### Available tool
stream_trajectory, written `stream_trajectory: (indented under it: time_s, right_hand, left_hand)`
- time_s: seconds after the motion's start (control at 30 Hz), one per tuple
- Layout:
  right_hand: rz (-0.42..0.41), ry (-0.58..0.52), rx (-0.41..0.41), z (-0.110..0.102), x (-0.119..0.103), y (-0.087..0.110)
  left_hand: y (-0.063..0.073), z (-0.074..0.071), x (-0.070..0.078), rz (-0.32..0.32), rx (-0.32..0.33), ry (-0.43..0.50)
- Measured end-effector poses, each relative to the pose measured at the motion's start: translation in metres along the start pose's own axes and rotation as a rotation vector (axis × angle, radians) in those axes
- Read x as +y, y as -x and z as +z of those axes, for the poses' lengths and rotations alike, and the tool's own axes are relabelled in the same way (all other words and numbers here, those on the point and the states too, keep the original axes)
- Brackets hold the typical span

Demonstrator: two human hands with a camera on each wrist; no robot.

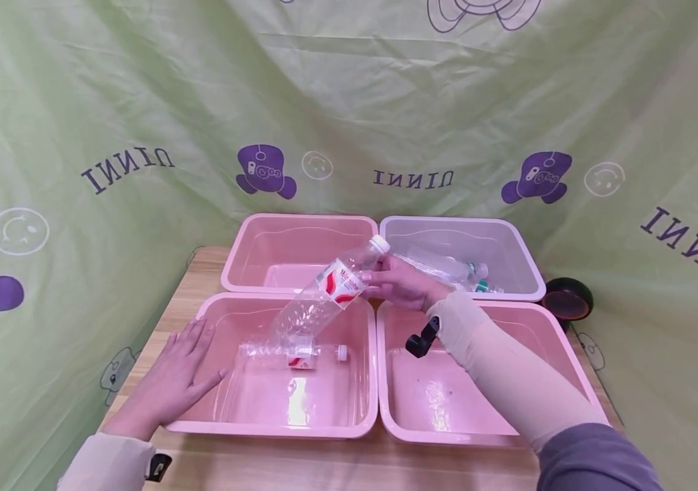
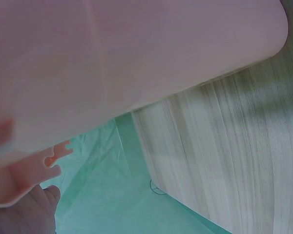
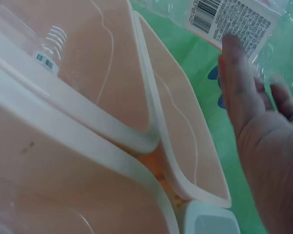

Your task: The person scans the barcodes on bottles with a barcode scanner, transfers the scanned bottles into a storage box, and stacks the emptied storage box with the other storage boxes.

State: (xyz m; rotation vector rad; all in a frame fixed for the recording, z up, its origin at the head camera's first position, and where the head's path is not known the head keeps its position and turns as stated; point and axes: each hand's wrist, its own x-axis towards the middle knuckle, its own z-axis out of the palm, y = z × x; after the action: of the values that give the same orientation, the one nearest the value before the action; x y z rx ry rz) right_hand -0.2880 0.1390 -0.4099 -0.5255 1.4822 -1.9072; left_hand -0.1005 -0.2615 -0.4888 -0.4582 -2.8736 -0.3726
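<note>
My right hand (image 1: 406, 281) holds a clear plastic bottle (image 1: 341, 281) with a white cap and a red-and-white label. This bottle is tilted, cap end up toward the right, its lower end over the front left pink bin (image 1: 275, 429). In the right wrist view the fingers (image 3: 234, 68) lie against the bottle's label (image 3: 234, 24), which carries a barcode. A second clear bottle (image 1: 303, 358) lies on its side inside that bin. My left hand (image 1: 173, 378) rests with extended fingers on the bin's left rim; the left wrist view shows part of this hand (image 2: 27, 214) at the rim.
Behind stand another pink bin (image 1: 306, 219) and a greyish-white bin (image 1: 529, 269) holding several clear bottles (image 1: 441, 266). At front right is a third pink bin (image 1: 453, 436). A dark round object (image 1: 568, 299) sits right of the bins on the wooden table (image 1: 250, 470).
</note>
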Motion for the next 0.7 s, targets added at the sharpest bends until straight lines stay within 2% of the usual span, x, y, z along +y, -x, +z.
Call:
stream_trajectory:
  time_s: [0.2, 0.33, 0.53, 0.63, 0.7]
  right_hand:
    - [0.027, 0.049, 0.210, -0.004, -0.006, 0.004]
    - [0.043, 0.056, 0.271, -0.006, -0.006, 0.005]
    - [0.066, 0.091, 0.154, -0.013, -0.007, 0.013]
    - [0.074, 0.160, 0.076, -0.014, -0.006, 0.017]
    - [0.080, 0.245, 0.019, -0.010, -0.004, 0.018]
  left_hand:
    - [0.000, 0.000, 0.001, -0.010, -0.011, 0.009]
    - [-0.001, -0.001, 0.002, -0.019, -0.022, 0.016]
    - [-0.002, 0.001, 0.002, -0.015, -0.019, 0.015]
    - [-0.002, 0.001, 0.001, -0.016, -0.020, 0.015]
    - [-0.002, 0.000, 0.001, -0.014, -0.018, 0.014]
